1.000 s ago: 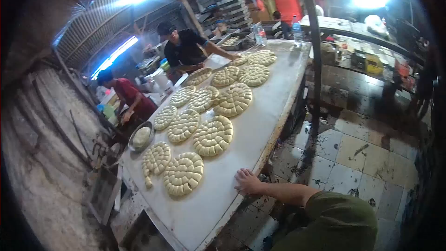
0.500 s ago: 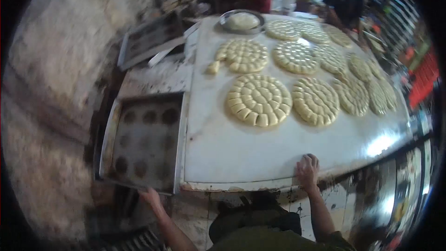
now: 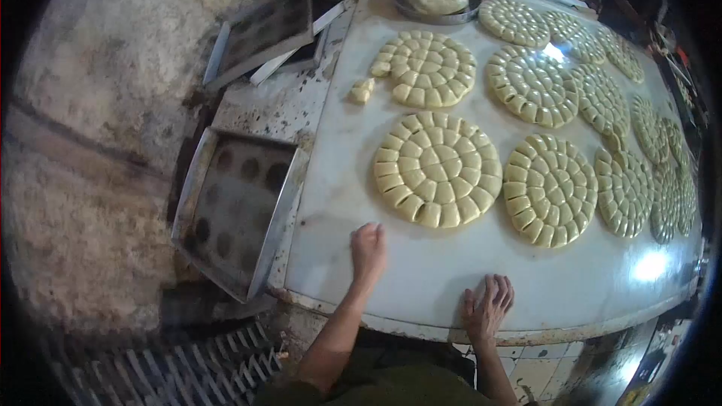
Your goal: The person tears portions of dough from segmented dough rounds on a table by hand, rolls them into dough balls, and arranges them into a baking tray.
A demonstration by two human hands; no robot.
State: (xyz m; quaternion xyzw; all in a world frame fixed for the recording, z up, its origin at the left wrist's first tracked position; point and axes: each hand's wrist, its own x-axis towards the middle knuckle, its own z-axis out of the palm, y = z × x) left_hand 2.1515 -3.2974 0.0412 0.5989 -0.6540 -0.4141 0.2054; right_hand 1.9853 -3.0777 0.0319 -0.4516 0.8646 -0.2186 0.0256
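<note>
My left hand point(image 3: 368, 249) is over the pale tabletop point(image 3: 323, 256), its fingers curled in and no object showing in them. Just beyond it lies a large round of dough point(image 3: 438, 169), cut into rings of small pieces; a gap separates hand and dough. My right hand point(image 3: 487, 308) rests near the table's front edge with its fingers apart, holding nothing. A second cut dough round point(image 3: 550, 189) is ahead of it. To the left of the table sits a metal baking tray point(image 3: 239, 218) with dark round marks on its bottom.
Several more cut dough rounds point(image 3: 532, 85) cover the table's far and right parts. A loose dough piece point(image 3: 362, 91) lies at the left. A round pan point(image 3: 438, 16) holds uncut dough at the back. More trays point(image 3: 263, 30) are stacked at far left. People stand beyond the table.
My left hand has let go of the tray's front edge and moved right, over the tabletop. My right hand's fingers have spread out at the table edge. The view has shifted.
</note>
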